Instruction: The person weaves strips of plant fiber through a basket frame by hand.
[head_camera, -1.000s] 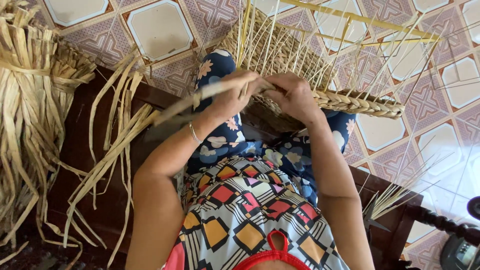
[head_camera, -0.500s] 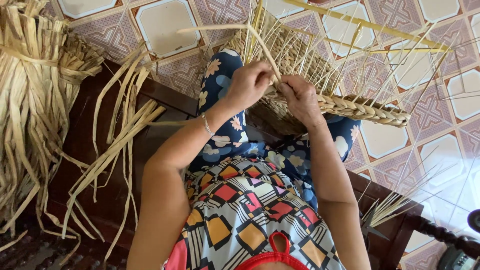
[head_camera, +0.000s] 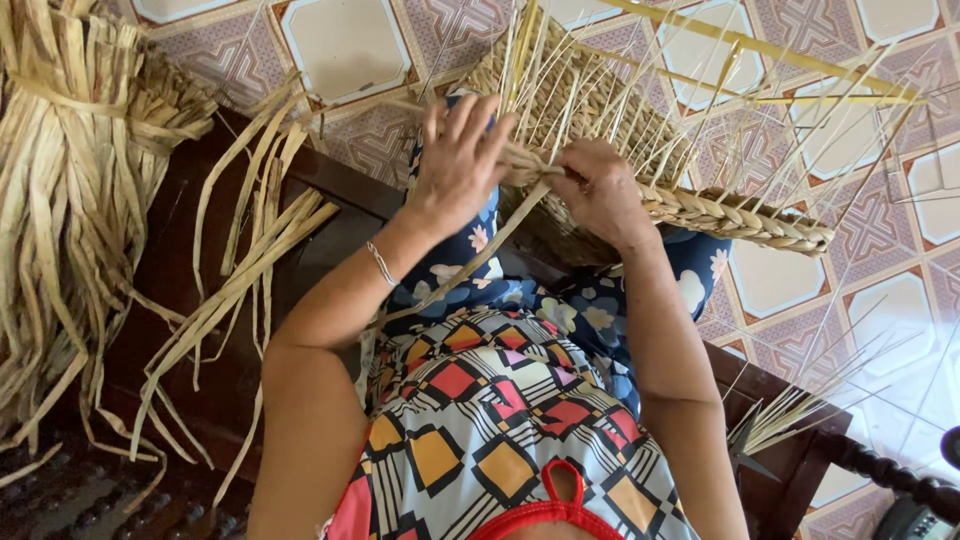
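No packages, labels or signs that we can see. We see the left hand (head_camera: 458, 165) on the near rim of a half-woven basket (head_camera: 600, 120), fingers spread and pressing down on the weave, not closed round anything we can make out. The right hand (head_camera: 600, 190) is curled, pinching the braided rim (head_camera: 740, 218) where a flat straw strip (head_camera: 470, 262) comes out and trails down toward the lap. The basket rests on the knees, tilted, with loose thin stakes sticking up and out; dry, pale tan fibre, rough plaited texture. A thin metal bracelet (head_camera: 381, 263) sits on the left wrist. A big tied bundle of dried leaves (head_camera: 70, 190) lies at far left, with loose long strips (head_camera: 240, 270) draped over a dark wooden bench (head_camera: 190, 240) edge. More thin splints (head_camera: 790, 415) lie at lower right. The floor (head_camera: 345, 40) is glossy patterned tile, white octagons with purple-brown motifs. Clothing is blue floral and geometric print.
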